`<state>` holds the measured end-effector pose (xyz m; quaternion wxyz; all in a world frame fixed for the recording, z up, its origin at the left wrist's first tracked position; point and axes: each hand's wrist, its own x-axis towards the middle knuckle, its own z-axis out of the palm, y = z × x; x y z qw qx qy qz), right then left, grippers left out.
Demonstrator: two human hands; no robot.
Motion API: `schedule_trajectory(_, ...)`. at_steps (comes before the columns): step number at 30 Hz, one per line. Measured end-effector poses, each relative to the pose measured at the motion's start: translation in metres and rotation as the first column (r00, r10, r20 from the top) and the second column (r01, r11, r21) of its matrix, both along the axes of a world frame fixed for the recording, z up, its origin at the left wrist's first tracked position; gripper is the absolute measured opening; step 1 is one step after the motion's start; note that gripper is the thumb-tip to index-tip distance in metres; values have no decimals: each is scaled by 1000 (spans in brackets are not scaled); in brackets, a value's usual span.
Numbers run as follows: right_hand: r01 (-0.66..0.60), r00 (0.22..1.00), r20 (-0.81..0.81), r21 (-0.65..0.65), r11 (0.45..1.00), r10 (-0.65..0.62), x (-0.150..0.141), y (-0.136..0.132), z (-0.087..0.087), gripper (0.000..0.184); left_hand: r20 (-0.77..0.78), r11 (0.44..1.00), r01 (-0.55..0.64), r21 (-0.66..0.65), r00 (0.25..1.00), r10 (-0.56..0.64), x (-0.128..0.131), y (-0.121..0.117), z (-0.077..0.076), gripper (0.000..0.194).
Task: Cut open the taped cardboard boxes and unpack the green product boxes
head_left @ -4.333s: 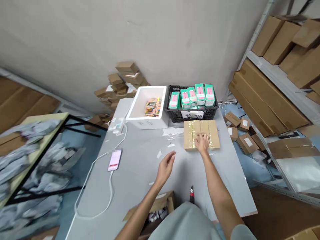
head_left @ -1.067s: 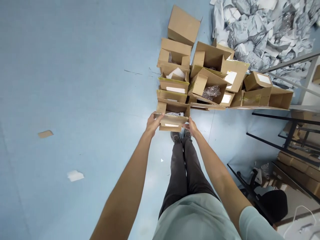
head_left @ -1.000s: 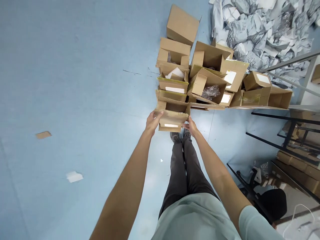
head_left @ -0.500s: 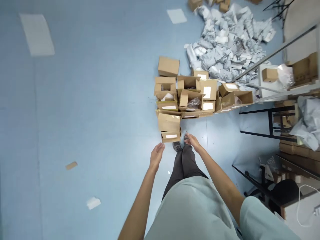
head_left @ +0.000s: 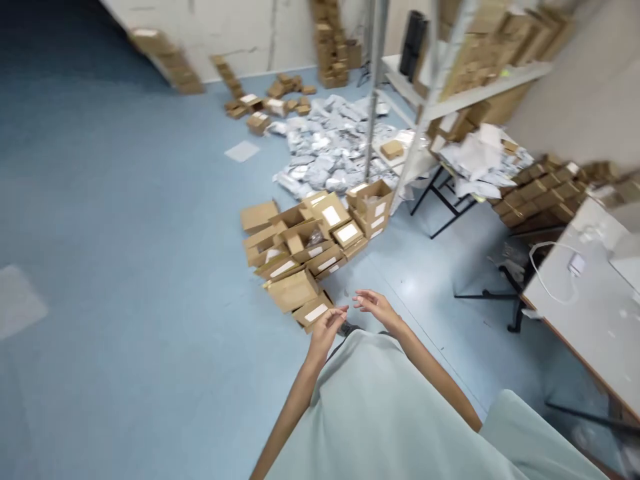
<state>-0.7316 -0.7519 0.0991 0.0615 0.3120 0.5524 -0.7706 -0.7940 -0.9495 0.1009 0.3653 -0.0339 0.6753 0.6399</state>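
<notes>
My left hand (head_left: 327, 331) hangs in front of the nearest cardboard box (head_left: 314, 311), overlapping its near corner in the picture; whether it touches cannot be told. It holds nothing, and its fingers are stretched out, with the tips close together. To its right, my right hand (head_left: 379, 309) is in the air above the floor, fingers loosely spread around nothing. The nearest box bears a white label and has a raised flap (head_left: 293, 291). Behind it stand several open cardboard boxes, one with clear plastic wrap (head_left: 315, 237) inside.
Grey mailing bags (head_left: 325, 143) lie heaped on the blue floor (head_left: 150, 267) beyond the boxes. A metal shelf (head_left: 425, 120) rises behind them. At right stands a white table (head_left: 590, 287) with a cable, and a black chair base is beside it. More cartons line the far wall.
Earlier both hands held the nearest box at its sides; they have let go and risen from it. The box stays on the floor. The view has swung up and right towards the shelf and table.
</notes>
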Motion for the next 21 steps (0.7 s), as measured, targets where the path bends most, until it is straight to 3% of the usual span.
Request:
schedule_trajectory(2,64,995,-79,-4,998,-64,41,15,20,63,-60,989,143,29,988,-141,14,31,25,60)
schedule_trajectory(5,187,967,-183,30,982,-179,116,39,44,71,-138,931,356,83,929,-343,51,84,55,54)
schedule_trajectory(8,322,919,-265,81,943,-291,204,63,64,70,-197,861,502,86,855,-479,110,141,72,50)
schedule_trajectory(11,467,856,-315,138,873,-409,298,87,80,65,-226,776,628,65,766,-601,187,203,80,49)
schedule_trajectory(13,579,796,-335,173,797,-505,359,102,88,64,-219,685,723,90,685,-695,246,245,85,48)
schedule_trajectory(16,757,646,-354,188,625,-676,440,121,96,67,-220,483,863,147,504,-835,336,300,96,46)
schedule_trajectory(18,853,521,-359,173,493,-775,485,131,99,68,-246,336,929,153,365,-898,390,328,103,46)
schedule_trajectory(21,932,361,-353,137,334,-863,536,146,95,66,-266,186,973,136,217,-939,449,365,111,50)
